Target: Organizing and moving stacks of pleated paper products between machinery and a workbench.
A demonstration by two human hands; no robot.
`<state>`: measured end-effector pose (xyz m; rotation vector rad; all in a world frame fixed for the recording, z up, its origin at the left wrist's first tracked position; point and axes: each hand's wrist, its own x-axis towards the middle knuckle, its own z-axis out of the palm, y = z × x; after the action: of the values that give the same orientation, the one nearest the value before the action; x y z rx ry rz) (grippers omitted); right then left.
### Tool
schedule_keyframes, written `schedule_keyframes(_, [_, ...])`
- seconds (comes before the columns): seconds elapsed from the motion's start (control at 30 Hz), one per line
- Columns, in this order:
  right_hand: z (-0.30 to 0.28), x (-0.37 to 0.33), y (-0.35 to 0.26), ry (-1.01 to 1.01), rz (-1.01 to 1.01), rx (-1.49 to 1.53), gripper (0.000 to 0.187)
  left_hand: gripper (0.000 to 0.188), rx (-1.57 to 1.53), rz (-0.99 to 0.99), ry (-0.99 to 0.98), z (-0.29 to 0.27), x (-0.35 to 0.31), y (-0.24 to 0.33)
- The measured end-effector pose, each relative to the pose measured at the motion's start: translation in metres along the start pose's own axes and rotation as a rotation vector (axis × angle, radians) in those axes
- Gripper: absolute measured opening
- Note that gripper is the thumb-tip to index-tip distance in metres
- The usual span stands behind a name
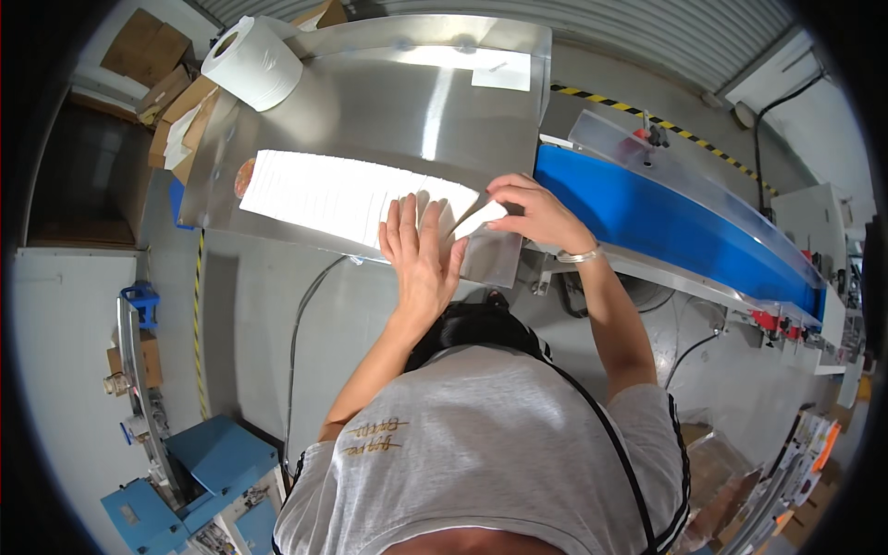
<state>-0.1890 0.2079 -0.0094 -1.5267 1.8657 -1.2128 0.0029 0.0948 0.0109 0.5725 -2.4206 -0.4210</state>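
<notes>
Polished steel counter point(370, 111) bears a packed row of thin, plain white cartons point(314, 190); the left hand point(423, 276) spreads fingers over their right end, the right hand point(546, 217) pinching one tilted carton point(480, 220).

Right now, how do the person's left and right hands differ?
The left hand reaches over the near edge of the row of white pieces, fingers pointing forward; the right hand is at the row's right end, fingers pointing left. The right hand has a band at its wrist; the left hand has none visible. Both are ungloved and at the same row.
</notes>
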Motion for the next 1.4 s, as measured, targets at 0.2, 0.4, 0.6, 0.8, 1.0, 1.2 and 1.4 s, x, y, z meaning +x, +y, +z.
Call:
schedule_keyframes(0.2, [-0.029, -0.066, 0.08, 0.577, 0.605, 0.177, 0.034, 0.038, 0.008, 0.05, -0.012, 0.005, 0.0, -0.007])
schedule_keyframes(0.4, [-0.065, -0.104, 0.091, 0.915, 0.823, -0.842, 0.045, 0.029, 0.0, 0.055, 0.032, 0.008, -0.002, -0.012])
schedule_keyframes(0.6, [-0.022, -0.036, -0.001, 0.237, 0.203, -0.048, 0.049, 0.031, -0.045, 0.067, -0.025, 0.004, -0.004, -0.014])
schedule_keyframes(0.8, [0.02, 0.001, 0.008, 0.137, -0.148, -0.101, 0.041, 0.034, -0.044, 0.036, -0.054, -0.001, 0.001, -0.012])
schedule_keyframes(1.0, [-0.023, -0.079, 0.102, 0.746, 0.308, 0.207, 0.037, 0.036, -0.017, 0.036, -0.009, -0.002, -0.001, -0.032])
schedule_keyframes(1.2, [-0.053, -0.086, 0.056, 0.842, 0.612, -1.111, 0.047, 0.032, -0.035, 0.083, 0.017, -0.001, 0.0, -0.027])
schedule_keyframes(1.4, [0.02, -0.001, -0.015, 0.1, 0.101, -0.085, 0.051, 0.031, -0.037, 0.087, -0.038, -0.003, 0.0, -0.029])
